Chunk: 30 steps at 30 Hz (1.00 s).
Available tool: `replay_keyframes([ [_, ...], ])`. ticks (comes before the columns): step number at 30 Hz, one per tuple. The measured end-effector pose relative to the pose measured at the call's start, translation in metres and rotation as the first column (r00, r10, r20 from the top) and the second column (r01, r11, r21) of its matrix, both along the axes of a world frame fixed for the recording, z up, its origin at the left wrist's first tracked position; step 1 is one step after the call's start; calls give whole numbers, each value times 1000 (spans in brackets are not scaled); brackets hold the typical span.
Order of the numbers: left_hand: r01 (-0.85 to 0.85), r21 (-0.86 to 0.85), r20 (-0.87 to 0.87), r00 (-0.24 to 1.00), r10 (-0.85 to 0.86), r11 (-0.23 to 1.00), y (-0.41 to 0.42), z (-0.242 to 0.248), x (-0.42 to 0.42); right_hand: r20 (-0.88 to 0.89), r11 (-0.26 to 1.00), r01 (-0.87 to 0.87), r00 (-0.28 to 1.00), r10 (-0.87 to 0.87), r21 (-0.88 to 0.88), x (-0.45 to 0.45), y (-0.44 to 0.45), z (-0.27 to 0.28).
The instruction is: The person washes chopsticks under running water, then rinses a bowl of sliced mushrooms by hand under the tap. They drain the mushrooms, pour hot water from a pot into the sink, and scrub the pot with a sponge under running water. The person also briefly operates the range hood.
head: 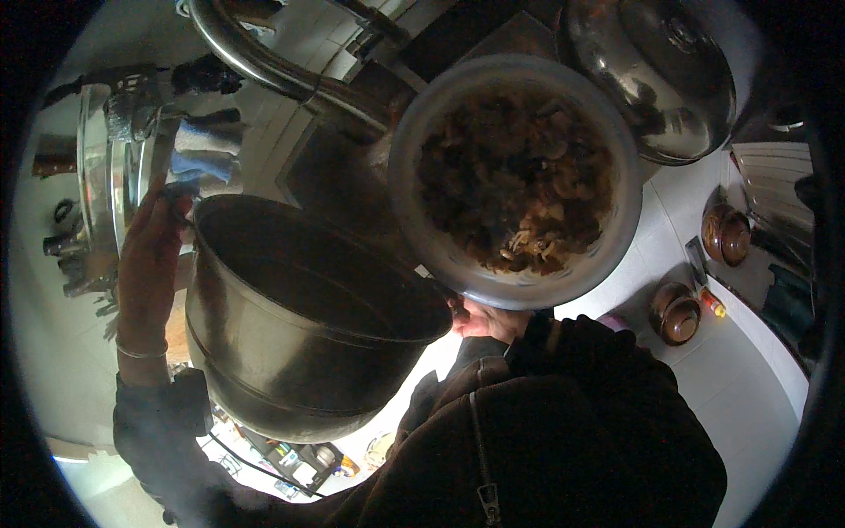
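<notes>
A large metal pot [297, 369] is held tilted in front of my body, its dark interior turned up towards the camera. My left hand [152, 244] grips it at the left side, by the rim. At the opposite side of the rim my right hand [485, 321] holds the pot; the bowl hides part of that hand. Just beyond it, a wide pale-rimmed bowl [515, 302] contains brown cooked food [521, 178] in pieces, with a few lighter bits near its lower edge. What the bowl rests on is hidden.
A thick metal pipe [284, 72] curves in from the upper left. Behind the bowl at right stands a shiny metal lid or covered pot [660, 86]. Brown lidded jars [675, 313] stand on the white tiled surface at right. Blue and white cloths [208, 145] hang at left.
</notes>
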<state>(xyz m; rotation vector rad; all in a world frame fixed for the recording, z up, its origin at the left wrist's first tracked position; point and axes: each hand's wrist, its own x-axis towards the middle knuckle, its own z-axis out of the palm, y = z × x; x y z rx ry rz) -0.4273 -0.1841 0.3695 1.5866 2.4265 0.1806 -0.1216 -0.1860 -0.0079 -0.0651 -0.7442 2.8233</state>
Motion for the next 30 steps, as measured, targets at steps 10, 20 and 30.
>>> replay_keyframes([
  [10, -229, 66, 125, 967, 220, 971, -56, 13, 23, 55, 654, -250, 911, 408, -714, -26, -27, -30],
  [20, -735, 351, 711, 613, 346, 580, -201, 40, 69, 399, 804, 62, 889, 224, -591, -32, -58, -8],
  [30, -656, 182, 630, 650, 426, 732, -367, -91, 47, 523, 883, 164, 753, -400, 439, -20, -5, 99],
])
